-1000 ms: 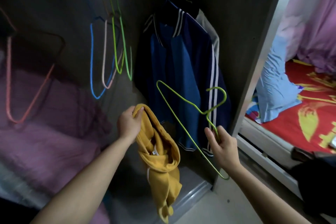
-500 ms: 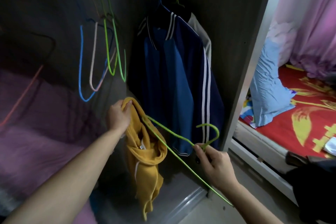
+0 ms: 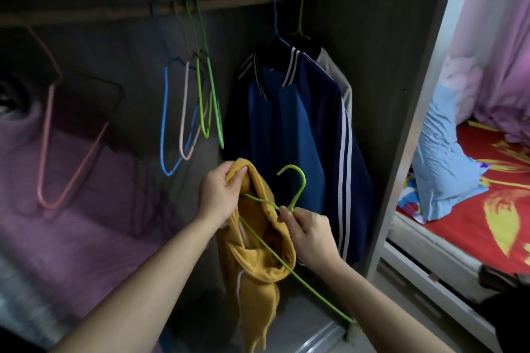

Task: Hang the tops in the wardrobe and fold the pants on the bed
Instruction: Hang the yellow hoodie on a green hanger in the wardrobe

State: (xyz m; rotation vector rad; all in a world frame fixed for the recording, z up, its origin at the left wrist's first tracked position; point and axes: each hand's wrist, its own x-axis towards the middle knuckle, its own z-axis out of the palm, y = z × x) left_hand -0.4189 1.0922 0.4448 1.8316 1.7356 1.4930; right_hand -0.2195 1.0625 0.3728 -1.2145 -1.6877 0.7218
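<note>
Your right hand (image 3: 309, 233) pinches the green hanger (image 3: 299, 193) at its neck, just under the hook, with thumb and forefinger closed on the wire. Your left hand (image 3: 218, 195) is clenched around a bunched edge of the yellow top (image 3: 258, 269), holding its opening up and wide in front of the wardrobe (image 3: 387, 66). One arm of the hanger reaches into that opening while the other slants down to the lower right, outside the cloth, so I judge the threading about half done. To do it well, hold the opening taut with the left hand and tip the neck so the inner arm slides into one shoulder. Then bring the loose arm in through the same opening rather than forcing the fabric over it. The top hangs crumpled below your grip, and I cannot tell which edge you hold, so check that the hook comes out at the collar. The rail (image 3: 229, 4) has free room between the empty hangers (image 3: 195, 100) and the blue jacket (image 3: 289, 137). The bed (image 3: 487, 195) lies to the right.
</note>
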